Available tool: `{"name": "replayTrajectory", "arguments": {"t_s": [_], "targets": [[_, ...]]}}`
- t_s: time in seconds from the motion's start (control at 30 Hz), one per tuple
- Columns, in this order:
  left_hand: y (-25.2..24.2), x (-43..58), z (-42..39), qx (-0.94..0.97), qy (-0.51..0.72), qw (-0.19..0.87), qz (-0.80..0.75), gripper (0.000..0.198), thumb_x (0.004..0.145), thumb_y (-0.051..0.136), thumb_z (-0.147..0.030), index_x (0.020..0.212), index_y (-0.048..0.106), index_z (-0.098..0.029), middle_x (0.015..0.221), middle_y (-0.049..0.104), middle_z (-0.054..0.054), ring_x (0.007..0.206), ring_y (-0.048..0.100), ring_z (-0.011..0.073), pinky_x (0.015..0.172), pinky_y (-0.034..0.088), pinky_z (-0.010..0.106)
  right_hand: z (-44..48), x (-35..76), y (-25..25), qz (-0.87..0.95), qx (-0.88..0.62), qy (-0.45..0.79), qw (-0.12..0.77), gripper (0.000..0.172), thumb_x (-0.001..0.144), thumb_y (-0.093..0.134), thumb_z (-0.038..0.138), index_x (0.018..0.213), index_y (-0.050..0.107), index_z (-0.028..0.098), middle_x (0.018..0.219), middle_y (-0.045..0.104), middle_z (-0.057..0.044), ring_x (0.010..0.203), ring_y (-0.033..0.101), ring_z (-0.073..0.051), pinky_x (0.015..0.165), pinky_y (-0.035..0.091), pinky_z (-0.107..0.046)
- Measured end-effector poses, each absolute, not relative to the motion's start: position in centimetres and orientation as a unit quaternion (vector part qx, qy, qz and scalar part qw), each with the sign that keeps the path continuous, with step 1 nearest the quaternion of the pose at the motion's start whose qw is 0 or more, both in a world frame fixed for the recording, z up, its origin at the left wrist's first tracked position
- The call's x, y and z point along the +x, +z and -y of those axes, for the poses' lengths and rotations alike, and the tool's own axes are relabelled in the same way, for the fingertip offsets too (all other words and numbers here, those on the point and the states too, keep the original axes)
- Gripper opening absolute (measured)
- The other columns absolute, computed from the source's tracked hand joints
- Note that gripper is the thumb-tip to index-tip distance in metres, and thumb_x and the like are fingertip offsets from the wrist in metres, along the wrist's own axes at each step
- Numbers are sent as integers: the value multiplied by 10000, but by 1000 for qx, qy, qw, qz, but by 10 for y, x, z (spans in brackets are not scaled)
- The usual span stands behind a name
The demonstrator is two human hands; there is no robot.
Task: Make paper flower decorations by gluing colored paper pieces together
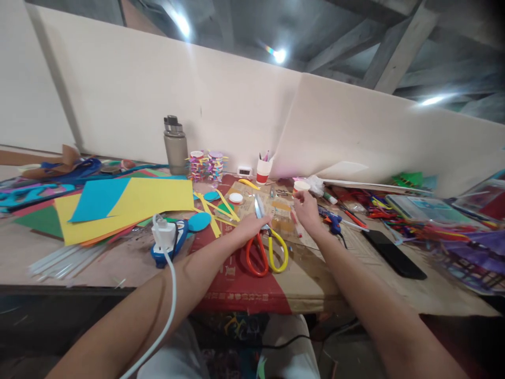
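Note:
My left hand (252, 227) is closed around the middle of a pair of scissors (272, 229). Their silver blades point away from me, and the red and yellow handle loops face my body. My right hand (306, 210) has its fingers bent against a small paper cup (302, 186), pale inside with a red band; the fingertips are partly hidden. Yellow paper strips (213, 217), a white round lid (235, 198) and a blue paper disc (200, 221) lie left of the scissors. A blue glue gun (333, 221) rests just right of my right hand.
Coloured paper sheets (153, 200), glue sticks (63, 261) and a power strip (173, 243) with a white cable occupy the left. Behind stand a bottle (175, 147), two decorated cups (215, 166) and a pen cup (264, 171). A phone (394, 255) lies at right.

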State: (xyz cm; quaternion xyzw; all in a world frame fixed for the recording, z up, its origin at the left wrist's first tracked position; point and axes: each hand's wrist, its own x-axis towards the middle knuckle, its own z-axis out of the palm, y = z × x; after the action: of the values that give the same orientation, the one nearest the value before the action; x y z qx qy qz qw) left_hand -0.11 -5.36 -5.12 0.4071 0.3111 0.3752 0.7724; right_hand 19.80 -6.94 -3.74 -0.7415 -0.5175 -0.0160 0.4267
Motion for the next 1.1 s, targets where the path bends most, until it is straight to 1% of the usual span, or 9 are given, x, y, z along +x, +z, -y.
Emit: {"name": "replayTrajectory", "arguments": {"t_s": [0.1,0.17,0.43,0.6,0.7,0.83,0.9,1.0,1.1], "targets": [[-49,0,55,555,295,683,-371,271,778,660,-244,535,630,-128,401,561,49,312,430,91,341,292,183,68,208,-42,480,-703,9,525,157,827,463,224,927,568,163,898,633,-68,820,548,-179,789,417,-284],[-47,0,57,562,289,670,-389,289,794,643,-273,546,619,-126,408,562,50,313,429,87,335,297,178,70,214,-47,455,-701,32,547,137,822,476,239,913,554,174,880,632,-56,801,551,-170,767,423,-270],[-46,7,65,495,232,757,-358,271,833,618,-342,693,616,-110,495,579,32,384,492,66,393,381,154,78,225,-55,474,-713,42,515,151,805,470,256,860,586,177,846,653,-60,752,567,-171,714,415,-271],[-50,6,67,579,163,742,-296,332,718,730,-408,709,591,-106,634,625,41,500,553,87,433,382,179,78,214,-54,504,-694,60,510,177,771,476,283,817,607,174,769,652,-41,711,561,-171,700,417,-286],[-49,6,66,698,150,621,-322,361,745,669,-472,695,590,-123,666,638,42,562,574,125,520,422,235,80,202,-54,540,-687,60,483,178,752,465,263,792,613,173,735,642,-30,683,554,-165,674,410,-285],[-46,5,67,865,167,282,-379,459,794,538,-572,613,599,-155,633,629,60,634,588,195,585,387,285,83,188,-57,596,-663,69,448,181,773,444,269,768,602,181,710,632,-24,652,546,-157,660,405,-283],[-44,4,69,894,143,179,-385,520,821,468,-600,583,605,-159,626,630,87,646,594,219,582,365,297,83,184,-58,610,-653,68,444,188,784,439,284,759,596,184,716,633,-28,656,546,-160,665,404,-287],[-41,2,72,905,120,124,-390,520,859,422,-563,610,638,-161,655,647,105,648,593,222,561,330,294,83,183,-61,615,-646,75,446,185,780,441,293,763,587,182,715,624,-31,658,544,-164,664,404,-291],[-38,0,71,896,138,124,-404,467,876,426,-512,655,654,-169,671,653,82,619,563,192,535,282,280,82,184,-63,610,-649,92,446,191,772,447,306,791,586,177,729,623,-36,661,545,-171,666,408,-299]]}}
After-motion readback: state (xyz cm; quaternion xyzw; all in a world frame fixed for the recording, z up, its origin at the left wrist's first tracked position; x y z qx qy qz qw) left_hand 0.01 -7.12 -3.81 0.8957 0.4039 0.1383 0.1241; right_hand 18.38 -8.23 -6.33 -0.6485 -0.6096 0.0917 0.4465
